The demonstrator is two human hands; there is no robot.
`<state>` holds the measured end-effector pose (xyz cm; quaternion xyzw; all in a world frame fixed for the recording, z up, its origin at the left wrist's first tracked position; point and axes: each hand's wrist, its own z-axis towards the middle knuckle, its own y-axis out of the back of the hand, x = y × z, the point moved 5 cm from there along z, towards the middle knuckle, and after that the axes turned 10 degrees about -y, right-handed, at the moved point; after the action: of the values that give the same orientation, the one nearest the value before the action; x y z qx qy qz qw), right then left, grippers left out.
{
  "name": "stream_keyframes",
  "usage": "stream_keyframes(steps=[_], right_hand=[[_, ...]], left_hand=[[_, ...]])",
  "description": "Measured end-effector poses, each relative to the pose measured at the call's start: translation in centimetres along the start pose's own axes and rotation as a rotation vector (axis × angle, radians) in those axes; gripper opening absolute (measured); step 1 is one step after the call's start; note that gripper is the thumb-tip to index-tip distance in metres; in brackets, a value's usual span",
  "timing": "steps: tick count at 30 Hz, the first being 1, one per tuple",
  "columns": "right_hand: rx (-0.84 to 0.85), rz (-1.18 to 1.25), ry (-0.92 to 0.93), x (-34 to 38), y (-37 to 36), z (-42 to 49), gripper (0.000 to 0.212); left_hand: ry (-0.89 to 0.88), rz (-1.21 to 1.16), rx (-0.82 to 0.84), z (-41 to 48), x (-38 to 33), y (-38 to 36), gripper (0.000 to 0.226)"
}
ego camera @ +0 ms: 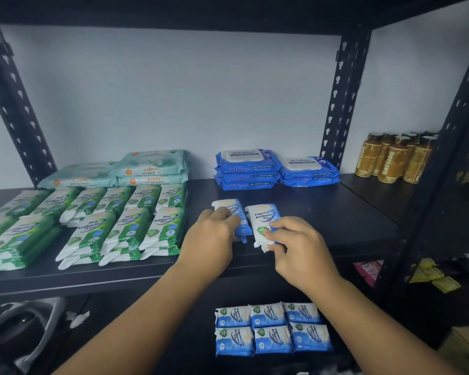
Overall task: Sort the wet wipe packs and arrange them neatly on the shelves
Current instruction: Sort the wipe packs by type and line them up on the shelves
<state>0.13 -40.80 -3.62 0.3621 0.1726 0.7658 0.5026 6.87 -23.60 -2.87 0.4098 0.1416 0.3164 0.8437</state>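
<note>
Two small blue-and-white fragrance-free wipe packs lie side by side on the black shelf. My left hand grips the left pack from its near end. My right hand pinches the right pack at its lower end. Green pine wipe packs fill the shelf's left side in rows. Pale green Guardian packs are stacked behind them. Blue Antabax packs sit in two stacks at the back. Several more blue-and-white small packs lie in a grid on the level below.
Black slotted uprights frame the shelf bay. Golden bottles stand on the neighbouring shelf to the right. Yellow and pink packets lie lower right. A dark object sits lower left.
</note>
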Motion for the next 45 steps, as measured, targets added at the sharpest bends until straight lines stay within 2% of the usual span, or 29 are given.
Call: stream_keyframes(steps=[12,21,29,33,38,45], right_hand=[[0.020,-0.009,-0.037,-1.7,-2.3,2.8,0.033],[0.032,-0.003,-0.047,-3.1,-3.6,4.5,0.035],[0.108,-0.023,-0.066,-3.6,-5.0,7.0,0.027],[0.155,0.033,-0.084,-4.0,-6.6,8.5,0.031],[0.099,0.014,-0.093,-4.8,-7.9,9.5,0.032],[0.107,0.041,-0.133,-5.1,-7.9,9.7,0.039]], left_hand=[[0.122,-0.019,0.031,5.2,3.8,-4.6,0.018],[0.180,-0.090,-0.038,6.1,5.2,-6.0,0.036],[0.243,-0.191,-0.056,6.0,5.4,-6.0,0.040],[0.241,-0.216,-0.051,6.0,5.4,-6.1,0.040],[0.238,-0.239,-0.049,6.1,5.4,-6.2,0.040],[0.253,-0.247,-0.035,6.1,5.4,-6.1,0.041]])
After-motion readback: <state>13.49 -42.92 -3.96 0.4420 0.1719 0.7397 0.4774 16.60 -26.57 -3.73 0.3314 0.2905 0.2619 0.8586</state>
